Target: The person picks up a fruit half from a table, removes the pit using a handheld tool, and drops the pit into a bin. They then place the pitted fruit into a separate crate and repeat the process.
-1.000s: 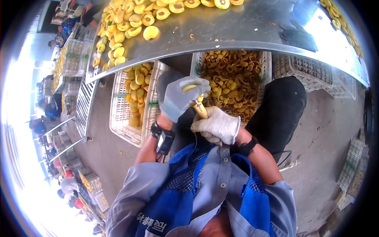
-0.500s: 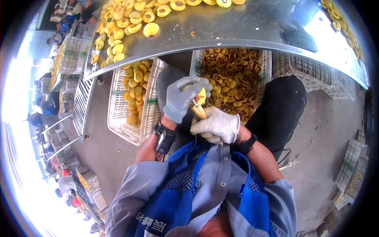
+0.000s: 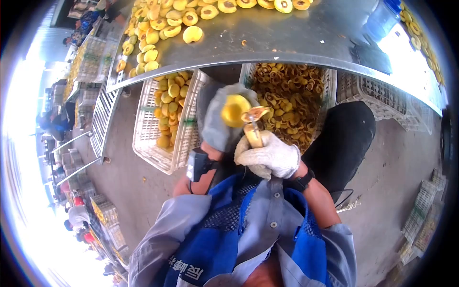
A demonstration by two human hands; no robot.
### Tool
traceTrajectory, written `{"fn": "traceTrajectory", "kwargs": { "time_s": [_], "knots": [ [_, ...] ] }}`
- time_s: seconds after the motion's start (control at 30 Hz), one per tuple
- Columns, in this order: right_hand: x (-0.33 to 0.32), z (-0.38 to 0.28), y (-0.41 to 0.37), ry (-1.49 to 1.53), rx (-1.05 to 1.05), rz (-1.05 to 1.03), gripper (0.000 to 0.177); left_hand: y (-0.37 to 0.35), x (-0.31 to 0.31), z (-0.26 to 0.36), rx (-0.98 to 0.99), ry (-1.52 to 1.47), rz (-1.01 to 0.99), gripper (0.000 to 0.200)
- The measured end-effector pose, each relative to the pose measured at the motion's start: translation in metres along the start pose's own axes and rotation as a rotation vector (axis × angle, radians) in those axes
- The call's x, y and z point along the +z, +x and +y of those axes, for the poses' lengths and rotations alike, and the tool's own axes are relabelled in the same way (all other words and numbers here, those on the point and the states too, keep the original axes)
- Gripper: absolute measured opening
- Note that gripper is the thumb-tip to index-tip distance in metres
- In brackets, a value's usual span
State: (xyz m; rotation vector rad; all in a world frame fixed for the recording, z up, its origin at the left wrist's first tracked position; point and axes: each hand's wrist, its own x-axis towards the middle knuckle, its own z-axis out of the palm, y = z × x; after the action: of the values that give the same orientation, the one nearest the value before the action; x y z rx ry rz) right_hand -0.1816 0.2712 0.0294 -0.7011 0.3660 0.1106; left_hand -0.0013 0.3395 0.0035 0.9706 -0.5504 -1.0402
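Observation:
My left hand, in a grey glove, is closed around a yellow peach half with its hollowed side facing up. In a whitish knit glove, my right hand grips a pitting knife by its light wooden handle. A scooped-out brownish peach piece rests on the metal end of that tool, close beside the peach half. Below the hands, a white crate holds many brown-and-yellow scraps. To the left, another white crate contains yellow peach halves.
A metal table spans the front, with peach halves piled at its left. A blue plastic jug stands at its right. Stacked crates sit under the table. People work far off at the left.
The peach half has turned in my left hand so its hollow shows. The pitting knife has come away from it, carrying a scooped-out piece. The view has shifted slightly.

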Motion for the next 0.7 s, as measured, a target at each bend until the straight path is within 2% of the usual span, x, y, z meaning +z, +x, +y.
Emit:
{"fn": "traceTrajectory", "kwargs": {
  "time_s": [0.07, 0.13, 0.17, 0.23, 0.33, 0.43, 0.47, 0.57, 0.6, 0.7],
  "knots": [
    [-0.004, 0.001, 0.0, 0.02, -0.081, 0.074, 0.017, 0.002, -0.011, 0.031, 0.002, -0.115, 0.175, 0.048],
    [-0.008, 0.005, 0.006, 0.082, -0.107, 0.148, 0.018, 0.007, -0.048, 0.073, 0.085, 0.493, 0.154, 0.038],
    [-0.007, 0.003, 0.007, 0.053, -0.111, 0.173, 0.018, 0.01, -0.053, 0.092, 0.109, 1.182, 0.252, 0.034],
    [-0.002, -0.001, 0.01, -0.009, -0.118, 0.22, 0.019, 0.015, -0.103, 0.108, 0.286, 1.688, 0.328, 0.031],
    [-0.002, 0.0, 0.017, -0.107, -0.101, 0.224, 0.018, 0.031, -0.132, 0.132, 0.314, 1.672, 0.437, 0.035],
    [-0.002, 0.0, 0.022, -0.131, -0.092, 0.265, 0.019, 0.073, -0.192, 0.145, 0.326, 1.801, 0.606, 0.037],
    [-0.003, -0.001, 0.023, -0.127, -0.079, 0.287, 0.019, 0.09, -0.216, 0.15, 0.215, 1.848, 0.65, 0.048],
    [-0.008, 0.002, 0.028, -0.105, -0.065, 0.327, 0.022, 0.138, -0.244, 0.161, -0.226, 1.986, 0.807, 0.058],
    [-0.006, -0.002, 0.029, -0.116, -0.038, 0.348, 0.022, 0.151, -0.266, 0.164, -0.298, 2.048, 0.775, 0.065],
    [-0.008, 0.001, 0.036, -0.086, -0.019, 0.392, 0.021, 0.183, -0.256, 0.189, -0.684, 2.073, 0.58, 0.066]
  ]
}}
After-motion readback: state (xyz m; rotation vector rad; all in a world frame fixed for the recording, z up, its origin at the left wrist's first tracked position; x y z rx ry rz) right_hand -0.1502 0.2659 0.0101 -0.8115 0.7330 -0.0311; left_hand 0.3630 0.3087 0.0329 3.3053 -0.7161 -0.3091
